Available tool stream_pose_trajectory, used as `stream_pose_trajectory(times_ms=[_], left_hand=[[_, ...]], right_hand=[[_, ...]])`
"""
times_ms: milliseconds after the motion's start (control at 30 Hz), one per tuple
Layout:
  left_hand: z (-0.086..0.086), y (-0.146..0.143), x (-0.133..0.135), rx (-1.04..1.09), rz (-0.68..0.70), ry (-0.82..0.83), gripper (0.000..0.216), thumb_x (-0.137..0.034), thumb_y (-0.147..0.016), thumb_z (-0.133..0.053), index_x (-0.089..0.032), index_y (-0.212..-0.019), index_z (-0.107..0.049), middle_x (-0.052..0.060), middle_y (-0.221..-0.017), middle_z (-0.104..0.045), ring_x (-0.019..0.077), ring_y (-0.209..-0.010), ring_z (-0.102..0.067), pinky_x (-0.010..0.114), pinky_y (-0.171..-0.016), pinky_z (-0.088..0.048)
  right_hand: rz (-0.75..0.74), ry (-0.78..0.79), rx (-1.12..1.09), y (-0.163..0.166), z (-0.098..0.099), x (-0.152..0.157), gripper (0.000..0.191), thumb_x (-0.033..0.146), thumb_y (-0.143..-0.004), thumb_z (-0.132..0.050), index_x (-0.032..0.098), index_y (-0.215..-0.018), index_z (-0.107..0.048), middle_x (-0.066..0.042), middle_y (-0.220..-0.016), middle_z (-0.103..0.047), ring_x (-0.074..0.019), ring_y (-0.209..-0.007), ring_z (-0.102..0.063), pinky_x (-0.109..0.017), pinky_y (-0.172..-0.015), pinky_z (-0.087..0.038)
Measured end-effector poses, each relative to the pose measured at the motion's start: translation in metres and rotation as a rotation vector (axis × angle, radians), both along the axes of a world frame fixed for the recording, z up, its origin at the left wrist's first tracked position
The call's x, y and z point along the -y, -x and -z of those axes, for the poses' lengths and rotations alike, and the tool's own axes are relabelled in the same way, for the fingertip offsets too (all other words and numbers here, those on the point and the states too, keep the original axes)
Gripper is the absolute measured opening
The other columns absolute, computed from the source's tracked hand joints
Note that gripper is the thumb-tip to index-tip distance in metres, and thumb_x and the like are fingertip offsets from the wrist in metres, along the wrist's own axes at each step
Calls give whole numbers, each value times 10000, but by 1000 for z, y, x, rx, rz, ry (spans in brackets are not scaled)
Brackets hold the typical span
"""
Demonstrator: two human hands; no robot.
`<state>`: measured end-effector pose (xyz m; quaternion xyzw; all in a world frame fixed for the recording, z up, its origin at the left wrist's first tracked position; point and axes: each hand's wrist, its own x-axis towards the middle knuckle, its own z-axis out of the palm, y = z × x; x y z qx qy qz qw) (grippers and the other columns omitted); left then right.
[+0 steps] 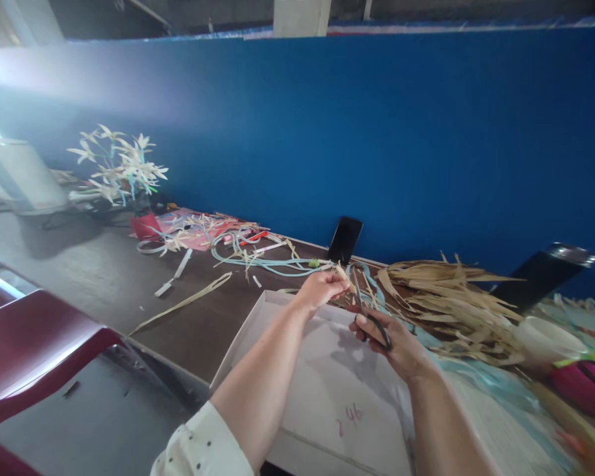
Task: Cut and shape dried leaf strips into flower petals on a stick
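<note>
My left hand pinches a small piece of pale dried husk above the far edge of a white box lid. In my right hand is a pair of scissors with dark handles, fingers through the loops. Its blades point up beside the husk; whether they touch it I cannot tell. Just beyond my hands lie light-blue cords and a small green piece. A heap of dried husks lies to the right of my right hand.
A black phone leans against the blue wall. Husk flowers stand in a red pot at the left. A dark bottle, a white bowl and a pink item are at the right. A red chair stands before the table.
</note>
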<state>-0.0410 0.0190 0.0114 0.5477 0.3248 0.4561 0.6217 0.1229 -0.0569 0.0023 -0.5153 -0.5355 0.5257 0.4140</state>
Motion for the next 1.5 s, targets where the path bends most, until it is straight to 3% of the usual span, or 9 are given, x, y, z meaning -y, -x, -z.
stream_pose_trajectory(times_ms=[433, 667, 800, 1033, 1167, 1500], left_hand=[[-1, 11, -3, -37, 65, 91, 321, -364, -577, -715, -95, -731, -633, 44, -693, -591, 77, -604, -494, 231, -620, -395], [-3, 9, 0, -14, 57, 100, 329, -366, -571, -717, -88, -725, -632, 39, -667, -589, 57, -546, -459, 221, -586, -377], [-2, 8, -1, -3, 41, 127, 327, -362, -559, -725, -94, -723, -632, 22, -645, -579, 58, -553, -461, 225, -606, -385], [-1, 5, 0, -46, 55, 95, 270, -333, -595, -706, -92, -695, -636, 14, -609, -552, 66, -556, -459, 235, -604, -383], [0, 4, 1, -60, 88, 70, 287, -349, -610, -696, -91, -722, -641, 13, -615, -555, 64, -558, -459, 236, -613, -388], [-4, 2, 8, -152, 128, 46, 323, -384, -610, -698, -101, -757, -648, 33, -673, -583, 79, -598, -490, 248, -644, -407]], right_hand=[[-53, -19, 78, 1, -4, 0, 448, 447, -661, -687, 167, -1011, -673, 7, -523, -518, -111, -505, -428, -223, -427, -230], [-7, -78, 108, 5, -5, 1, 425, 443, -654, -687, 156, -967, -693, 13, -490, -499, -104, -476, -409, -228, -419, -236], [58, -55, 57, 5, -2, -1, 409, 428, -638, -704, 160, -947, -693, 7, -525, -526, -104, -478, -434, -219, -405, -252], [314, -137, -193, -3, 8, -12, 430, 333, -616, -742, 196, -1014, -652, -13, -648, -581, -122, -574, -499, -197, -410, -278], [334, -155, -305, 0, 10, -14, 436, 271, -600, -757, 200, -1015, -643, -14, -663, -581, -121, -593, -489, -190, -408, -271], [310, -145, -314, 6, 8, -13, 400, 281, -621, -748, 200, -999, -643, -3, -628, -569, -112, -592, -476, -190, -430, -269]])
